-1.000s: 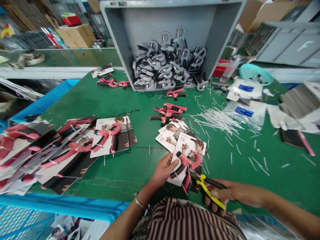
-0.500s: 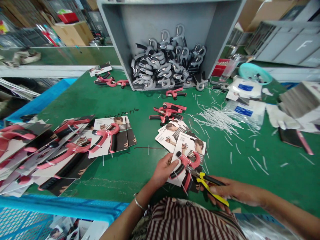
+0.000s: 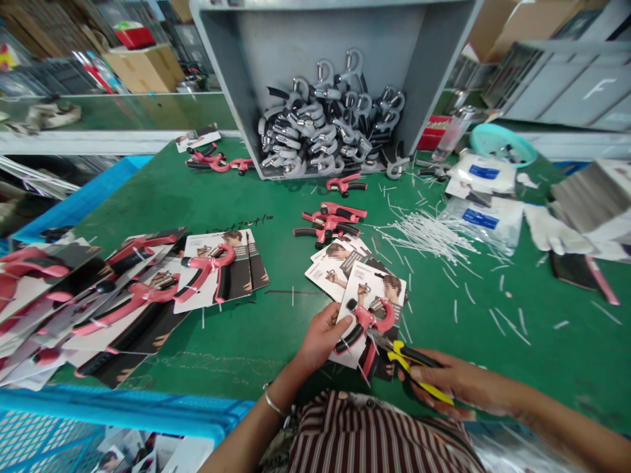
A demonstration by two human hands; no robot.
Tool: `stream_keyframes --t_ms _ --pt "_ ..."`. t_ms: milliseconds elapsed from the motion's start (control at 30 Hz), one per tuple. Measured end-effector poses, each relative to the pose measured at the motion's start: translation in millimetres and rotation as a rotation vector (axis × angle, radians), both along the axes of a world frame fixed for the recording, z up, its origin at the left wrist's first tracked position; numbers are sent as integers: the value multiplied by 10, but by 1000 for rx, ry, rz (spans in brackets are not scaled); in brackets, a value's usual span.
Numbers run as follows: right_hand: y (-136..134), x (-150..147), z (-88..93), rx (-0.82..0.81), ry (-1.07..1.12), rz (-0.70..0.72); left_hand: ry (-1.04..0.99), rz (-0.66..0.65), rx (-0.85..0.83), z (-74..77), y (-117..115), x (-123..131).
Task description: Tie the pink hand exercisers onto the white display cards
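My left hand point(image 3: 323, 335) pinches the left edge of a printed backing card point(image 3: 357, 282) and the red hand grip strengthener point(image 3: 387, 316) lying on it. Yellow-and-black pliers point(image 3: 401, 351) are wrapped in my right hand point(image 3: 446, 381). Their jaws meet the card near the strengthener's handles, where a white cable tie shows; whether they bite on it I cannot tell. Under the held card, several more printed cards point(image 3: 329, 272) are fanned out. Just behind them lie several loose red hand grips point(image 3: 330, 220).
A grey crate point(image 3: 335, 26) on its side holds many grey hand grips point(image 3: 320, 131). White cable ties point(image 3: 428, 233) are scattered to the right, near plastic bags point(image 3: 486, 220). Carded red grips point(image 3: 133, 295) are piled at left. A blue basket point(image 3: 49, 427) stands below the table's front edge.
My right hand has shifted very slightly around the plier handles, its lower fingers extending a little to the right. The left hand, card and strengthener stay in place.
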State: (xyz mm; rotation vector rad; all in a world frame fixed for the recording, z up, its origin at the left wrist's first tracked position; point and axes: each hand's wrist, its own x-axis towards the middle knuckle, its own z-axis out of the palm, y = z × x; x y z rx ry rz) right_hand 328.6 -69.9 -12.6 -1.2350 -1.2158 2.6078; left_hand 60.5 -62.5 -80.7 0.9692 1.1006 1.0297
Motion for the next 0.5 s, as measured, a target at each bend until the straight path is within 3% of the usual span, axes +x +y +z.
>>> stream_keyframes --t_ms 167,367,500 --pt "-89 -9 -31 87 -90 16 -11 -24 17 4 2 -10" --pt "-136 -58 -21 450 -284 121 192 1 92 11 -16 38" --pt "-146 -54 -52 450 -278 93 264 4 115 11 3 49"
